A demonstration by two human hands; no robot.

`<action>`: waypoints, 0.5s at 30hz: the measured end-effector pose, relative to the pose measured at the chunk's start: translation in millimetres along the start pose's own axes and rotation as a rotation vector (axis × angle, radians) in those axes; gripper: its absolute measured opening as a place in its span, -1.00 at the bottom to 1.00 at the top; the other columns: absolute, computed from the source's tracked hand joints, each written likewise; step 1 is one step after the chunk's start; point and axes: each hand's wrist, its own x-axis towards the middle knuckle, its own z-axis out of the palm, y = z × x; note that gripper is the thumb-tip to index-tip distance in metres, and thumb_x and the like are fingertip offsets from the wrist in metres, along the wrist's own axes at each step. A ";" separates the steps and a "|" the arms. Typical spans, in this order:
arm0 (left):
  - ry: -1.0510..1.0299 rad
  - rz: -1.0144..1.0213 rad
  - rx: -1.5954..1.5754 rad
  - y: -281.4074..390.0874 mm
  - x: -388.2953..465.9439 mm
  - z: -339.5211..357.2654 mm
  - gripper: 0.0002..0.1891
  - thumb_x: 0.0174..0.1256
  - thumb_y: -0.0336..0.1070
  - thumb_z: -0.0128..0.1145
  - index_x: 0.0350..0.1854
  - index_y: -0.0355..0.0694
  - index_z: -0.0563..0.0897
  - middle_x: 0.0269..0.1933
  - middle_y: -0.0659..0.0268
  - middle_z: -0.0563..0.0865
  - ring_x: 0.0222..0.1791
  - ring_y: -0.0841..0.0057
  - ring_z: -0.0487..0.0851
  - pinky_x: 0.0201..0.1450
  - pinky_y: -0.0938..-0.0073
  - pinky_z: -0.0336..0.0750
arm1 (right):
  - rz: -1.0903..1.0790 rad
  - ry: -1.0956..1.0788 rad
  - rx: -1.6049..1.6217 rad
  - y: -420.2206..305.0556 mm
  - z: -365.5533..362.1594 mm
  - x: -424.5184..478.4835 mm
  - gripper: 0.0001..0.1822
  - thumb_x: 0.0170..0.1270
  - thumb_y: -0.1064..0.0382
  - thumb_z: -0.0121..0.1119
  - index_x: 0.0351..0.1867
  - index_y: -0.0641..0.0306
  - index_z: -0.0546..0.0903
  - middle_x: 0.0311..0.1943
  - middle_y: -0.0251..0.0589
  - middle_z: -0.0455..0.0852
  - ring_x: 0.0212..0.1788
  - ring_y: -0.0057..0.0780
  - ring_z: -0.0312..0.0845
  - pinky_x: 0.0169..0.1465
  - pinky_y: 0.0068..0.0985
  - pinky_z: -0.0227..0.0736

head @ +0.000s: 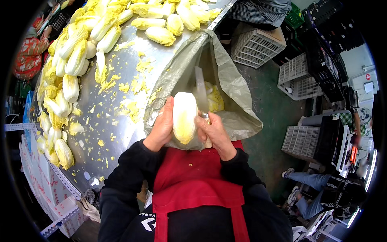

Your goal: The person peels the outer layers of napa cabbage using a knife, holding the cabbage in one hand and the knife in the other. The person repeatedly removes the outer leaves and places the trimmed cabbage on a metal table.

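A trimmed napa cabbage [184, 116], white at its upper end and yellow at the lower, is held over the mouth of a woven plastic sack [234, 81]. My left hand [161, 127] grips the cabbage along its left side. In my right hand [216, 131] is the wooden handle of a knife [201, 87], whose blade points away from me. The right thumb lies close to the cabbage; whether it touches is unclear. Yellow leaves [215, 98] lie inside the sack. Many more napa cabbages [71, 87] are heaped along the far and left parts of the metal table [93, 127].
Leaf scraps [131, 110] are scattered over the tabletop. Plastic crates [257, 45] stand on the floor beyond the sack, with further crates [300, 140] at the right. A person [320, 193] is at the lower right, another [30, 54] at the upper left. Boxes [42, 172] stand at the left.
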 end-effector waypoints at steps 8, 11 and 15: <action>0.088 0.169 0.439 -3.6 -5.7 16.9 -0.49 0.48 -0.03 0.02 0.26 -0.31 0.33 0.03 0.22 0.61 0.03 0.55 0.56 0.11 0.48 0.46 | -0.298 0.240 -0.525 -3.3 2.2 -1.1 -0.63 0.13 0.17 0.45 -0.13 0.35 0.61 -0.30 -0.32 0.71 -0.36 -0.64 0.56 -0.28 -0.64 0.45; 0.100 0.078 0.310 -0.3 -6.7 14.7 -0.44 0.42 0.02 0.11 0.23 -0.32 0.36 0.03 0.19 0.61 0.03 0.53 0.57 0.08 0.50 0.48 | -0.283 0.243 -0.584 -7.0 4.6 -2.4 -0.64 0.12 0.19 0.44 -0.14 0.33 0.62 -0.29 -0.29 0.71 -0.34 -0.60 0.58 -0.25 -0.60 0.46; 0.109 0.104 0.296 -2.6 -5.8 10.9 -0.43 0.36 0.05 0.17 0.17 -0.33 0.41 -0.02 0.21 0.63 -0.03 0.55 0.59 0.04 0.52 0.49 | -0.412 0.268 -0.720 -11.0 9.3 -5.2 -0.71 0.15 0.23 0.40 -0.16 0.30 0.62 -0.52 -0.42 0.63 -0.59 -0.75 0.43 -0.50 -0.66 0.32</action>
